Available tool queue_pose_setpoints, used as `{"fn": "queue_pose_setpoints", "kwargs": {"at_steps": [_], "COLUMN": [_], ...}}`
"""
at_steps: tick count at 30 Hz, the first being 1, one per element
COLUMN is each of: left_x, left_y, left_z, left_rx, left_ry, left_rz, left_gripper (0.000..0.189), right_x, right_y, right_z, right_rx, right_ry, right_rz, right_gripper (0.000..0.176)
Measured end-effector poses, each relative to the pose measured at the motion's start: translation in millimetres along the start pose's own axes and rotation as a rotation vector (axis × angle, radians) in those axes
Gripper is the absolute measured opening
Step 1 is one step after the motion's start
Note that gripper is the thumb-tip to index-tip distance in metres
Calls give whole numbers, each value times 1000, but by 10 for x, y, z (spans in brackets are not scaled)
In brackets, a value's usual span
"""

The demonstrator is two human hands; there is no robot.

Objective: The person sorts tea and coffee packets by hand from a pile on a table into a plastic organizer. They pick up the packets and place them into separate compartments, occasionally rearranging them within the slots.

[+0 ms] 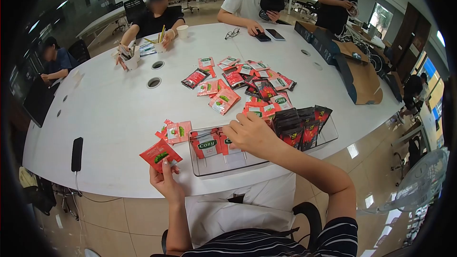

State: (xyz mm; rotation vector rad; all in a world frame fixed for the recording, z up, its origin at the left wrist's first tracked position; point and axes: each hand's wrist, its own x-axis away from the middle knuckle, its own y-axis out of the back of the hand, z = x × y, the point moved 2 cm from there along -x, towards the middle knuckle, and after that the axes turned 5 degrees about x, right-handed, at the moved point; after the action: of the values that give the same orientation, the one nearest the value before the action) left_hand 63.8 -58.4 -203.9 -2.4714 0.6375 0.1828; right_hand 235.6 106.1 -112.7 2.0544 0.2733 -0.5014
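Red sachet [160, 154] in closed left hand [165, 181]

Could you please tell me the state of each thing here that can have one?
left hand, shut on red sachet, held up.
right hand, on the Cozy sachets; grip unclear.
clear tray, partly filled.
dark sachets, upright in the tray.
loose sachets, scattered flat on the table.
black phone, lying flat.
cardboard box, open.

Office with white conference table [109, 109]
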Motion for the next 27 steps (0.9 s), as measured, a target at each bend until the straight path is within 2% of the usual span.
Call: {"fn": "queue_pose_setpoints", "kwargs": {"at_steps": [6, 11, 12, 13, 14, 15, 18, 19, 20, 21, 22, 23, 25, 26, 27], "left_x": [53, 67, 127, 151, 143, 140, 258, 309, 345, 366, 369, 361, 359, 299, 243], "left_y": [-66, -42, 14, 32, 2, -27, -163, -264, -287, -287, -293, -266, -188, -103, -128], "left_z": [-60, -58, -90, -86, -65, -132, -300, -387, -418, -417, -400, -345, -150, -79, -117], "left_rx": [-87, -42, -122, -185, -232, -290, -391, -381, -412, -442, -467, -428, -333, -396, -492], "left_ry": [-134, -197, -293, -401, -520, -693, -736, -723, -712, -765, -824, -795, -742, -730, -691], "left_rz": [-65, -45, 7, 59, 108, 241, 460, 471, 564, 613, 660, 610, 504, 522, 520], "left_gripper": [29, 31, 26, 21, 17, 14, 11, 18, 20, 24, 29, 33, 45, 60, 58], "right_x": [34, 17, 24, 54, 50, 36, 17, 7, 7, 17, 48, 74, 124, 160, 213], "right_y": [144, 389, 440, 475, 538, 600, 589, 573, 547, 494, 494, 524, 538, 529, 533], "right_z": [73, 221, 273, 307, 330, 366, 358, 349, 353, 378, 357, 310, 239, 164, 82], "right_rx": [-68, -427, -531, -678, -860, -1035, -1406, -1491, -1571, -1730, -1700, -1665, -1633, -1578, -1526], "right_ry": [-46, -149, -180, -222, -288, -351, -434, -456, -475, -467, -489, -510, -522, -550, -577], "right_rz": [-80, -188, -209, -85, -64, -44, 128, 230, 333, 236, 267, 296, 84, 90, 97], "right_gripper": [22, 31, 32, 42, 45, 48, 56, 57, 59, 60, 60, 60, 57, 56, 54]}}
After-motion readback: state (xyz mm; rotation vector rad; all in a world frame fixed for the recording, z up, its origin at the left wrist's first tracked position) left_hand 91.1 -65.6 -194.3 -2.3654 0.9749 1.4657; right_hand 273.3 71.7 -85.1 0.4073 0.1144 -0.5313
